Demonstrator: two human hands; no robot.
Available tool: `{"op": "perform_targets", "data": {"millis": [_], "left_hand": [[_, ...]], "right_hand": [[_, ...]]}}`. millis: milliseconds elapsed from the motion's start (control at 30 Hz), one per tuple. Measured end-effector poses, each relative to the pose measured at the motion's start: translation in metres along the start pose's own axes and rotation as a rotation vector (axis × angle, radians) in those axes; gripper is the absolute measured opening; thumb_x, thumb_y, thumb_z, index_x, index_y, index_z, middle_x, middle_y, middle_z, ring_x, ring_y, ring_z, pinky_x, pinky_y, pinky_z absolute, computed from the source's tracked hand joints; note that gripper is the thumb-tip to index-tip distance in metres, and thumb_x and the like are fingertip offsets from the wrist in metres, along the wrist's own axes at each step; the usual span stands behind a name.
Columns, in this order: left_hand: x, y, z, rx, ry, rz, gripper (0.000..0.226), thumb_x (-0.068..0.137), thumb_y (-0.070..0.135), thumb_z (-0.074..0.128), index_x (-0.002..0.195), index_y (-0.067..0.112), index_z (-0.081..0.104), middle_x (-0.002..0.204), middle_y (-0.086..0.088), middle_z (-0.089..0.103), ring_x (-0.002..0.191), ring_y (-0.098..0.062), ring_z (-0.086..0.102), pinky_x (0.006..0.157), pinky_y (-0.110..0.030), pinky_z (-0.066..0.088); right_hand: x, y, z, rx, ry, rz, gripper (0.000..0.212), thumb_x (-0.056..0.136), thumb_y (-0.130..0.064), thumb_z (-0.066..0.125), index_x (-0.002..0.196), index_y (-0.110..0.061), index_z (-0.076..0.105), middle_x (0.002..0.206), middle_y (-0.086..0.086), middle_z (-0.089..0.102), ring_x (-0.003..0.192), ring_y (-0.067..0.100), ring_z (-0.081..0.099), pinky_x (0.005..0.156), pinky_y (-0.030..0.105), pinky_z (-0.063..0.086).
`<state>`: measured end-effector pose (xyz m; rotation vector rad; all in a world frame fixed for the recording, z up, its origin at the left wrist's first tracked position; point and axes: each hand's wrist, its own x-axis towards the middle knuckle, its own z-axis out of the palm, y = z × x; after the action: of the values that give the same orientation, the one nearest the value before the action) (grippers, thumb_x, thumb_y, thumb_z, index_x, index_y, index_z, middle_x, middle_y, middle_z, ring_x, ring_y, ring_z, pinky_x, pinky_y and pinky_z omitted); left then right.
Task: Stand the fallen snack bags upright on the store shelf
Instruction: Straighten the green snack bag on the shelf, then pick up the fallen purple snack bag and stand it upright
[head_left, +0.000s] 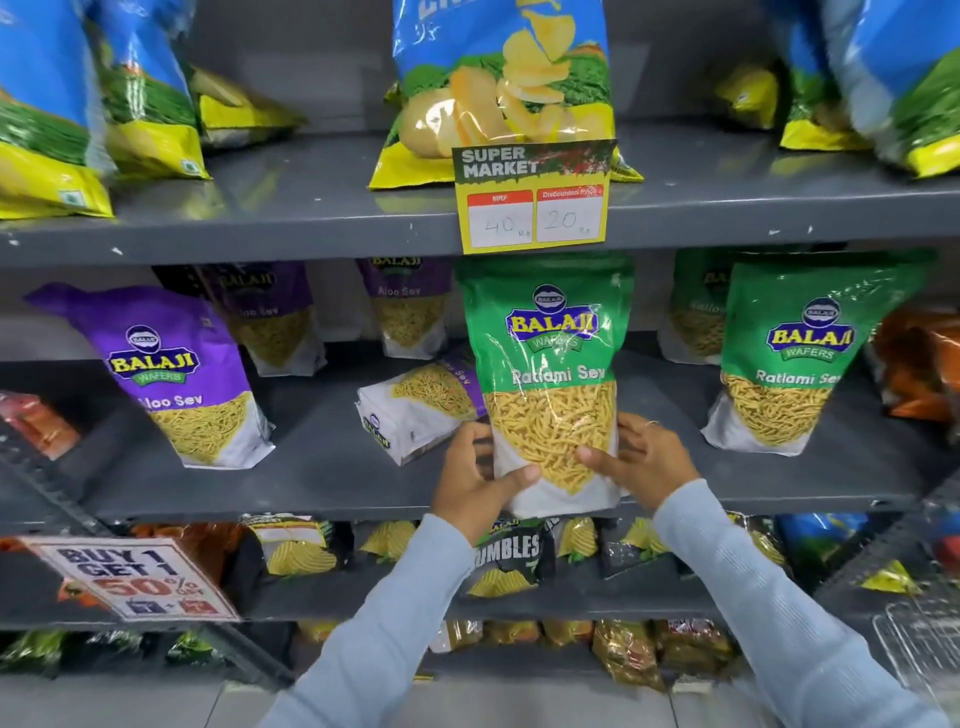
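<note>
Shelf: grey metal store shelf, middle tier.
Held bag: green plastic Ratlami Sev bag, upright at the shelf's front edge.
Hands: left hand and right hand clasp its lower sides.
Fallen bag: purple-and-white Aloo Sev bag, lying flat just left of the green bag.

Single head-worn view, wide-angle, looking forward and slightly down at a grey store shelf unit from close range, roughly square-on. Middle shelf sits at frame centre; upper shelf with blue chip bags fills the top, two lower shelves and a strip of floor run along the bottom. Strong barrel distortion: shelf edges bow, side bags lean outward. Both sleeved forearms enter from the bottom edge, left hand and right hand near centre at the green Ratlami Sev bag, so the camera is within arm's reach of the shelf. No second view, nothing shared.
</note>
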<state>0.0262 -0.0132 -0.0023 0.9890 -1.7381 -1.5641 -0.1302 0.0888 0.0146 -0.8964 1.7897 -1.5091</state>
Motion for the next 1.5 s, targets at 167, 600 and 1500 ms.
{"op": "perform_targets", "data": {"millis": [167,600,1500], "left_hand": [[0.025,0.003,0.010,0.076,-0.058,0.042,0.051,0.067,0.006,0.080,0.103,0.012,0.045,0.095,-0.001,0.056,0.086,-0.019,0.056,0.076,-0.031,0.050],[0.116,-0.059,0.080,0.153,0.022,0.046,0.053,0.058,0.000,0.080,0.095,0.010,0.044,0.103,-0.012,0.067,0.098,-0.028,0.063,0.088,-0.042,0.053],[0.094,-0.050,-0.039,1.331,0.270,0.030,0.053,0.094,0.039,0.033,0.139,0.012,0.035,0.140,-0.011,0.047,0.128,-0.031,0.040,0.108,-0.046,0.022]], "right_hand": [[0.014,0.011,-0.009,0.041,0.061,-0.003,0.044,0.068,-0.004,0.074,0.101,-0.019,0.049,0.093,-0.008,0.061,0.087,0.009,0.061,0.081,0.024,0.049],[0.098,0.084,-0.030,-0.137,0.252,0.107,0.083,0.060,-0.002,0.079,0.130,-0.011,0.037,0.128,0.013,0.057,0.119,0.029,0.052,0.101,0.040,0.042],[0.089,0.066,0.123,0.057,-0.008,0.528,0.034,0.074,-0.042,0.066,0.090,-0.013,0.059,0.103,0.014,0.059,0.079,0.030,0.058,0.070,0.043,0.056]]}}
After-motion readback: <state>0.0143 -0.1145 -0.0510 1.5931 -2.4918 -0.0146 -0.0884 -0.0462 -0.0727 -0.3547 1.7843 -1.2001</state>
